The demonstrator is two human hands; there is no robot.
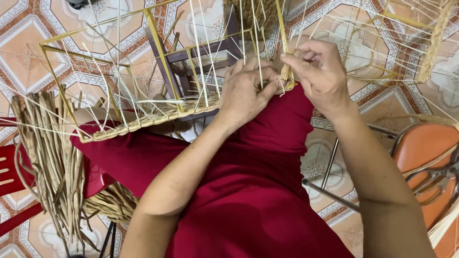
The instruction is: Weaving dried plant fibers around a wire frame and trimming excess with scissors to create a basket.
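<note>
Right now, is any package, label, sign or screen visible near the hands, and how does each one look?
None is in view. The left hand and right hand work on a yellow wire frame with a woven straw edge; loose straw lies on a red chair.

Packages: none in view.
Labels: none in view.
Signs: none in view.
Screens: none in view.
</note>
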